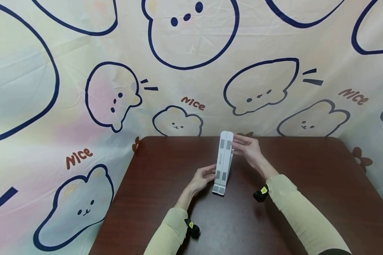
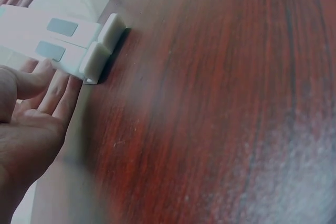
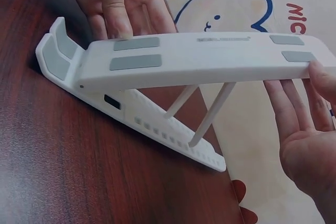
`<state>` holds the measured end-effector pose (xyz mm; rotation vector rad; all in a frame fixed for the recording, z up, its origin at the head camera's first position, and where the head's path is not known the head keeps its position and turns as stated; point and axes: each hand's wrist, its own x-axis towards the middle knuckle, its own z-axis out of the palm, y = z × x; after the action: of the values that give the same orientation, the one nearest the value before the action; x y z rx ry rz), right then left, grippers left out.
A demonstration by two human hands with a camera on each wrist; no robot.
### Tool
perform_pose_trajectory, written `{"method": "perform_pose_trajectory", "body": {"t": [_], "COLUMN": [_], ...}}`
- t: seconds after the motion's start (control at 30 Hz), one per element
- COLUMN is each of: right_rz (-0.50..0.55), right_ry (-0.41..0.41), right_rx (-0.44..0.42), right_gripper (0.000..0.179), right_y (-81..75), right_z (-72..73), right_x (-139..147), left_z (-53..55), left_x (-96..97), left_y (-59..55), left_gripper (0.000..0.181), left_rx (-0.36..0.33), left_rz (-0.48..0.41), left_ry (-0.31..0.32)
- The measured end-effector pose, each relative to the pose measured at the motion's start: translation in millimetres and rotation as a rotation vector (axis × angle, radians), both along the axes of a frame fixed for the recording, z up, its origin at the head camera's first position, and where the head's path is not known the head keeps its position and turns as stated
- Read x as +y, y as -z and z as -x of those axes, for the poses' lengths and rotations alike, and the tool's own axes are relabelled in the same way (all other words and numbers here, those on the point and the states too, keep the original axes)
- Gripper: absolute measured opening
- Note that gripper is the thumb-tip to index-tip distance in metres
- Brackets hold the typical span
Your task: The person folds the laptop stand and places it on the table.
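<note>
A white folding laptop stand (image 1: 223, 161) with grey pads rests on the table, its two rails close together and its top raised at an angle. In the right wrist view, thin struts (image 3: 212, 114) prop the upper rails above a notched base (image 3: 157, 130). My left hand (image 1: 202, 180) holds the stand low on its left side, thumb on the upper surface near the front lips (image 2: 104, 48). At the raised far end, my right hand (image 3: 310, 148) grips the stand with the thumb on top and fingers underneath.
The dark brown wooden table (image 1: 166, 156) has its far edge just behind the stand. Beyond it hangs a pale cloth (image 1: 191, 85) printed with cartoon bears. Black wrist cameras (image 1: 260, 194) sit at both cuffs.
</note>
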<state>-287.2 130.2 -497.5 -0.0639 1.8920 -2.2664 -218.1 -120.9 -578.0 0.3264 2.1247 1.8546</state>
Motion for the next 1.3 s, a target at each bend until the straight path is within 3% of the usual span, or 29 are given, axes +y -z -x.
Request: {"method": "perform_pose_trajectory", "body": {"t": [0.4,0.7,0.97,1.13,1.3], "right_rz": [0.077,0.141,0.247,0.267,0.317], "right_ry": [0.099,0.125,0.189,0.269,0.344], "right_rx": [-0.038,-0.051,-0.089,-0.098,-0.048], "right_gripper": [0.053,0.028,0.033,0.035,0.042], "right_y": [2.1,2.6,-1.6,-1.9,0.2], "right_z": [-7.7,-13.0,-20.4,-27.6,-33.8], "right_x": [-0.2,1.1,0.4,-4.4,-13.3], "left_z": [1.9,3.7,13.2,14.0,15.0], "left_x": [-1.6,-0.5,2.4,8.4,15.0], "left_y": [-1.4,-1.2,-2.0,-3.8,-6.3], "left_gripper": [0.05,0.05,0.048,0.043,0.035], "left_rx": [0.075,0.065,0.063,0.081,0.084], "left_rz": [-0.01,-0.02,-0.013,0.013,0.046], "left_ry": [-0.04,-0.073,-0.111,-0.187,-0.29]}}
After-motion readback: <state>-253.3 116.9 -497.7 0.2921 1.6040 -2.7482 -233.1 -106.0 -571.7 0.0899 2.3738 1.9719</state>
